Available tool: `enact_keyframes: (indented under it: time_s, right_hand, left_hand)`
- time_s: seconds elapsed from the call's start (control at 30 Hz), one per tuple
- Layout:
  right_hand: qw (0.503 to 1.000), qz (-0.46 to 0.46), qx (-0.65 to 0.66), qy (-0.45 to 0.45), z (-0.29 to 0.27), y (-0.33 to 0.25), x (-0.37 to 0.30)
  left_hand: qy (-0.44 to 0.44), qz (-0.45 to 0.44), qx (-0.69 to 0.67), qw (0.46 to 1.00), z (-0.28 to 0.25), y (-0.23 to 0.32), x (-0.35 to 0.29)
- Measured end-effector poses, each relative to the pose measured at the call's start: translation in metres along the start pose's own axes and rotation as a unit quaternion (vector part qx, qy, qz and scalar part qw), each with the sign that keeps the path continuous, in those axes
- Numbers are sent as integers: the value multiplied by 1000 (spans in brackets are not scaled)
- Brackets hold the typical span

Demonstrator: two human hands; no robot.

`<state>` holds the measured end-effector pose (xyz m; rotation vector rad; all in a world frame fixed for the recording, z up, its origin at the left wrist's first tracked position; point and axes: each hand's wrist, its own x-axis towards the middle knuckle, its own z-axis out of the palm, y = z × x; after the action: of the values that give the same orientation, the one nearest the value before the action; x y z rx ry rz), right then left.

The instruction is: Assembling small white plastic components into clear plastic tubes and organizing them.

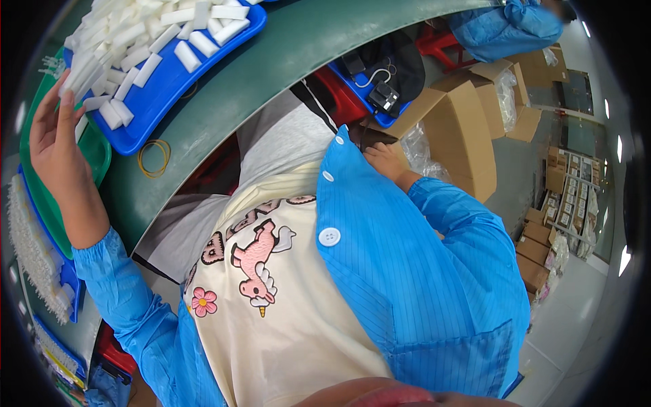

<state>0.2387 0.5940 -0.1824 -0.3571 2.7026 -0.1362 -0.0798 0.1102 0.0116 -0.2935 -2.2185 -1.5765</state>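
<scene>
At the left, my left hand reaches over the table's edge trays. Its thumb and fingers close around a few white foam-like strips at the side of a heap. The heap of small white blocks fills a blue tray, with several loose pieces lying along the near side. My right hand is low beside my jacket, next to an open cardboard box. Its fingers are bent and partly hidden against something dark, so what they hold, if anything, does not show.
Rubber bands lie on the green table. A green tray and a tray of white bristly pieces stand at the left. A blue bin holds a black charger. Another person's blue sleeve is at the top right.
</scene>
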Motion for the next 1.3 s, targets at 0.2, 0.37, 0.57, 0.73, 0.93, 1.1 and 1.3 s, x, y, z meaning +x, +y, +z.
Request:
enact_keyframes:
  time_s: [0.2,0.37,0.57,0.73,0.93,1.1,1.3]
  right_hand:
    - [999,11,25,-35,-34,3,5]
    - [989,-32,45,-137,-35,25,13]
    - [958,-54,64,-274,-48,18,30]
    - [933,-68,264,-234,-49,19,34]
    - [956,-51,134,-254,-34,19,29]
    - [929,-11,266,-257,-15,39,25]
    - [882,-9,380,-279,-9,41,45]
  left_hand:
    - [2,5,-36,999,1,-15,3]
    - [5,4,-10,1000,1,-13,1]
    - [12,10,3,1000,0,-11,1]
    - [14,11,12,1000,-1,-11,2]
    - [7,12,12,1000,-2,-11,1]
    - [15,7,18,1000,1,-10,-1]
    - [20,18,-32,999,-8,-1,-3]
